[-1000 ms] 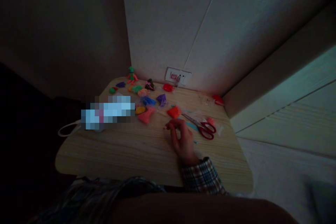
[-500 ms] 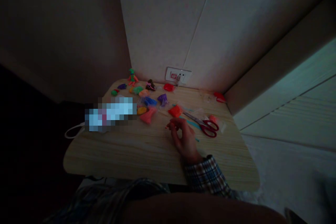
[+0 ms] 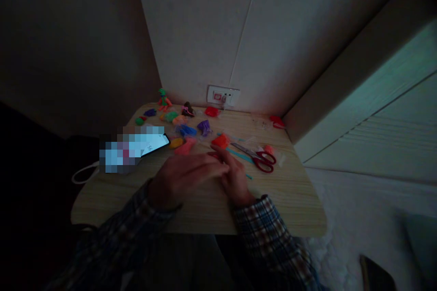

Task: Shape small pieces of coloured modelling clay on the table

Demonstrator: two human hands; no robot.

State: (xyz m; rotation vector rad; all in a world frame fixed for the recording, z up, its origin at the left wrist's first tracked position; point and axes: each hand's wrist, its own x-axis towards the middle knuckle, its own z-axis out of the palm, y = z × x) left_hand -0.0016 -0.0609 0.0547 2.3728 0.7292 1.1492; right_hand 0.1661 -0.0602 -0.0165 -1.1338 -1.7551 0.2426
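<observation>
My left hand (image 3: 186,175) is stretched out nearly flat, its fingers lying across the palm of my right hand (image 3: 235,179). The right hand is turned partly palm up, fingers extended, just below an orange-red lump of clay in a wrapper (image 3: 221,140). Anything between the two palms is hidden. To the right of the hands lie red-handled scissors (image 3: 261,157), closed, over thin blue strips (image 3: 241,153). A pink wrapped lump (image 3: 185,146) and a yellow one (image 3: 176,142) sit just beyond my left fingers.
A lit phone (image 3: 155,144), partly pixelated, lies on the left of the wooden table (image 3: 201,218), a white cable (image 3: 82,175) beside it. Along the back are a small green-and-orange figure (image 3: 164,100) and several coloured lumps. A wall socket (image 3: 223,95) is behind.
My left hand has come in from below and now lies against the right hand. The right hand, pinching a small reddish bit before, has unfolded its fingers. The view has shifted slightly.
</observation>
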